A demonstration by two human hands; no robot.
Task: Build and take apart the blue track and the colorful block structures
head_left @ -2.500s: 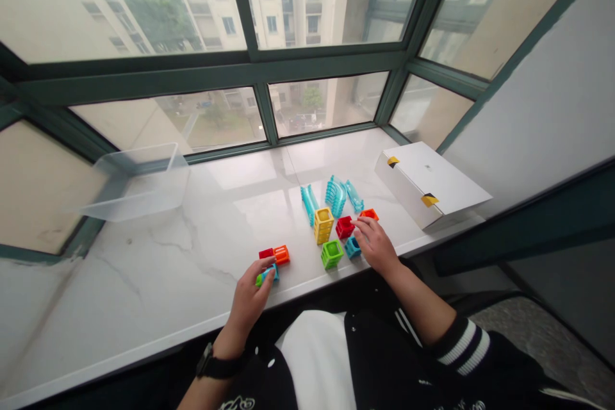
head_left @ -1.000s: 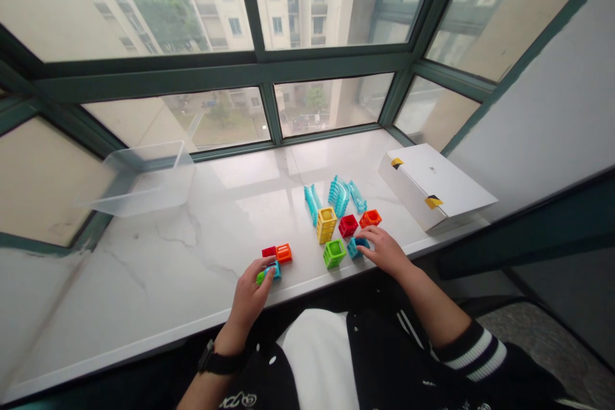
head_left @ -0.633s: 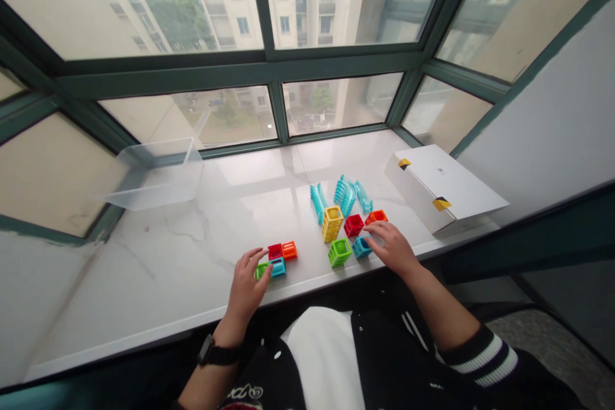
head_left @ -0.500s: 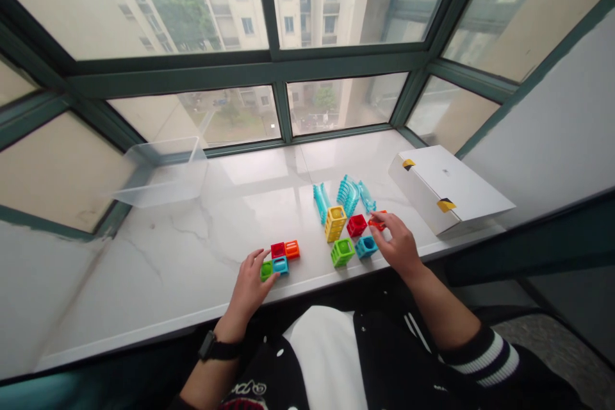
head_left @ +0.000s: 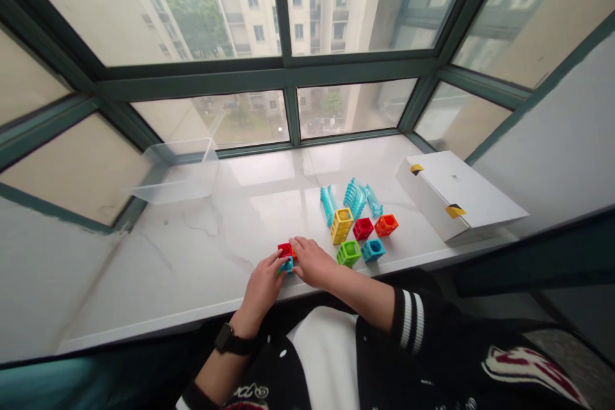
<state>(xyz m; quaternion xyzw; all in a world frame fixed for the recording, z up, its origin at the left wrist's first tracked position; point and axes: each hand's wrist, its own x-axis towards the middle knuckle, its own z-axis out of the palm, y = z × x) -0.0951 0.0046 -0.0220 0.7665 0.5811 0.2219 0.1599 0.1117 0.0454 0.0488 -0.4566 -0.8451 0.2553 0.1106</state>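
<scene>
A small cluster of plastic toy blocks lies flat near the front edge of the sill, with a red block [head_left: 284, 249] behind a blue block [head_left: 287, 264]. Only slivers of the cluster's orange and green blocks show between the fingers. My left hand [head_left: 262, 283] holds the cluster from the left. From the right, my right hand [head_left: 314, 261] closes round it, covering the orange part. Beyond that hand stand a green block [head_left: 348, 254], a blue block [head_left: 373, 250], a red block [head_left: 363, 228], an orange block [head_left: 386, 225] and a tall yellow block piece [head_left: 342, 226].
Translucent teal track pieces [head_left: 355, 197] lie behind the yellow piece. A white box [head_left: 461, 195] with yellow-black tabs sits at the right. At the far left stands a clear plastic bin [head_left: 185, 187]. Window frames border the marble sill [head_left: 192, 269] at the back.
My right hand has left the orange block at the right and moved left to the cluster. My left hand stays at the cluster. The view has shifted slightly.
</scene>
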